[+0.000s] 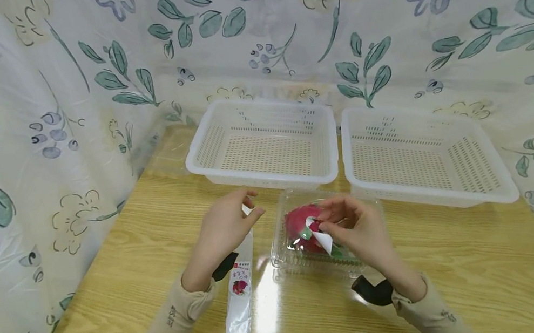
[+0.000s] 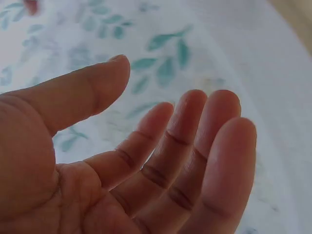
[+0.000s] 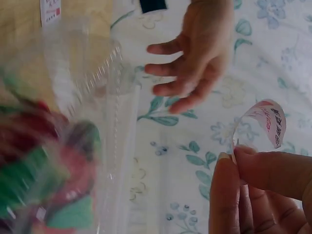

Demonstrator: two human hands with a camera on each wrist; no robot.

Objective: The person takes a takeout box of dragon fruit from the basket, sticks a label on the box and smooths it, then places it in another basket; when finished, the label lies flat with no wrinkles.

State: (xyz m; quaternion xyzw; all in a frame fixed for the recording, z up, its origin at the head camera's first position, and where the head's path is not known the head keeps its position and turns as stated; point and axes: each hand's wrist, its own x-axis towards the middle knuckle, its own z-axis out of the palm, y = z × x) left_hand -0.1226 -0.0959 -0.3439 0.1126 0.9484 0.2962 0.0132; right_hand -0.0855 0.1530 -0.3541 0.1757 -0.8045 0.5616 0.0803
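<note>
My right hand (image 1: pixel 365 232) pinches a curled sticker (image 3: pixel 267 119) between thumb and index finger. The sticker's white underside shows in the head view, where it overlaps a clear plastic clamshell box (image 1: pixel 280 257). Inside the box lie red dragon fruits (image 1: pixel 299 218) with green scales, also seen blurred in the right wrist view. My left hand (image 1: pixel 220 231) hovers left of the box, holding nothing, fingers loosely bent and thumb apart. Under and beside that hand lies a strip of backing paper (image 1: pixel 238 319) bearing another label with a dragon fruit picture.
Two white perforated baskets (image 1: pixel 268 174) (image 1: pixel 426 196) stand side by side behind the box. At the table's back left lies a clear plastic lid or tray (image 1: pixel 168 152). Flower-printed sheeting (image 1: pixel 282 34) hangs around the wooden table (image 1: pixel 162 286).
</note>
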